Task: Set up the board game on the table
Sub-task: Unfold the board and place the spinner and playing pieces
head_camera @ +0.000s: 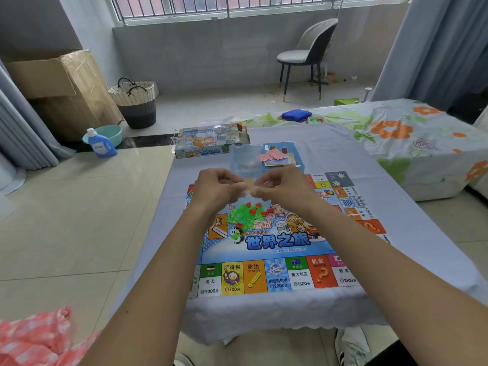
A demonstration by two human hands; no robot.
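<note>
A colourful game board [277, 244] lies open on the table's pale cloth [330, 143]. Above its middle, my left hand [219, 188] and my right hand [282, 187] meet, both pinching the top of a clear plastic bag [244, 204]. Green and red game pieces [243, 213] fill the bag's lower end, which hangs just over the board. Beyond my hands stands a clear plastic tray [266, 158] holding red and yellow cards [274, 157]. The game's box [211, 141] sits at the table's far left corner.
A flowered bed [409, 138] adjoins the table on the right, with a blue cloth [295, 114] on it. On the floor to the left are a detergent bottle [101, 143], a basin, a woven basket [136, 101] and a cardboard box. A chair [309, 54] stands by the window.
</note>
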